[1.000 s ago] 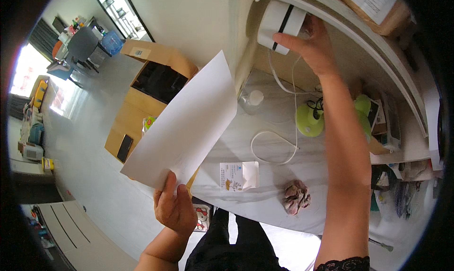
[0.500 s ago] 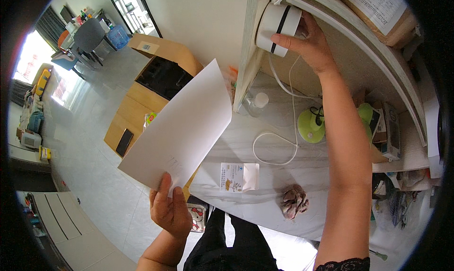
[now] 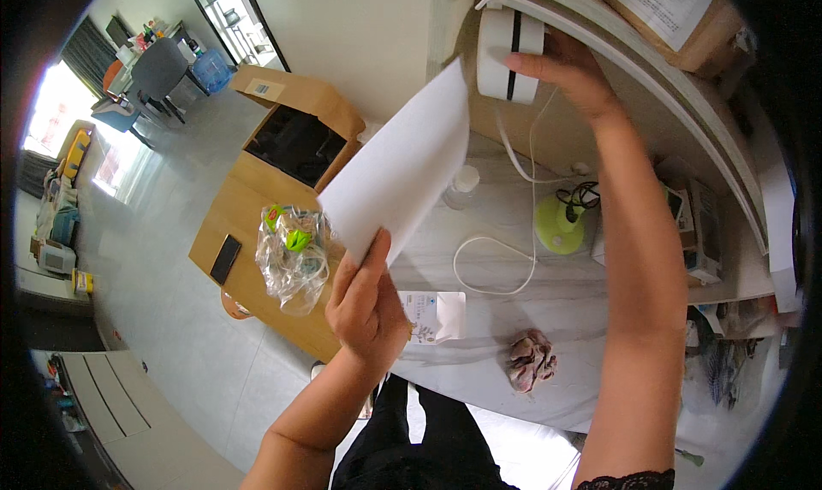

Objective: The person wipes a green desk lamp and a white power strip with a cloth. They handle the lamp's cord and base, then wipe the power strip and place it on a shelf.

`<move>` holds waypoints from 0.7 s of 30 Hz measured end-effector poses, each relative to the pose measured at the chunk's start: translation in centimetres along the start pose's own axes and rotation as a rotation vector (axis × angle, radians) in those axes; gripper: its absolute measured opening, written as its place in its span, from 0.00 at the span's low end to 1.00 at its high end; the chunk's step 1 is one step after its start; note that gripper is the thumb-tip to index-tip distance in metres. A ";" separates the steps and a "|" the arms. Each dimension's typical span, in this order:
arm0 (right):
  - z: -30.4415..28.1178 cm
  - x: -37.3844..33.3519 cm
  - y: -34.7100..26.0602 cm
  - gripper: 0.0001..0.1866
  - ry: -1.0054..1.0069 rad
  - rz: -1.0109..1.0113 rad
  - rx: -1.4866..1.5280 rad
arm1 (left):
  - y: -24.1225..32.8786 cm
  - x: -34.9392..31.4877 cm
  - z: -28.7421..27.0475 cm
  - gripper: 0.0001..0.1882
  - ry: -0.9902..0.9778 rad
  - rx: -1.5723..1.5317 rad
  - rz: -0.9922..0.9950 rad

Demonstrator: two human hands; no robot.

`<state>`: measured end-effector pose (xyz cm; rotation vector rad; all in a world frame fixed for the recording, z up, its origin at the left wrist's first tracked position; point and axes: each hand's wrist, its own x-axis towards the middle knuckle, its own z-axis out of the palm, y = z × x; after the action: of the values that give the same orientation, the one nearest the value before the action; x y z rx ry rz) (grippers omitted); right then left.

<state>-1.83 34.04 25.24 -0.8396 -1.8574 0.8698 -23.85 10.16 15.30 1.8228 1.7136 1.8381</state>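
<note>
My left hand [image 3: 372, 306] is closed on the lower edge of a white sheet of paper [image 3: 402, 160], thumb on one side. The sheet is held tilted, its top pointing up toward the shelf. Higher up, under the shelf board, my right hand [image 3: 575, 75] grips a white round device with a black band [image 3: 503, 55]. Its thumb lies against the white side, and the other fingers are partly hidden behind. A white cable [image 3: 505, 250] loops over the marbled tabletop [image 3: 479, 353] below the device.
Around my arms are a small white carton [image 3: 443, 314], a crumpled cloth [image 3: 531, 360], a clear bottle with a white cap [image 3: 463, 186] and a green round base with a black cord [image 3: 558, 225]. Left are a plastic bag [image 3: 291, 267], a phone [image 3: 225, 260] and an open cardboard box [image 3: 334, 105].
My left hand has moved right and up with the paper, uncovering the plastic bag. The device in my right hand has shifted slightly right, away from the shelf's side panel.
</note>
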 end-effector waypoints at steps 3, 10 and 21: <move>0.2 -0.1 0.2 0.42 0.015 0.005 0.050 | -0.8 0.7 2.9 0.18 0.048 -0.023 0.046; 1.2 -0.1 -0.3 0.45 0.025 0.082 -0.069 | -1.4 2.2 6.4 0.19 0.134 0.026 0.122; 1.1 0.8 1.4 0.53 0.062 0.065 -0.075 | -6.1 1.9 15.4 0.35 -0.022 -0.098 -0.010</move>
<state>-2.83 35.23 24.05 -0.9669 -1.8270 0.8093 -17.23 23.56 7.85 1.7875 1.5929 1.8559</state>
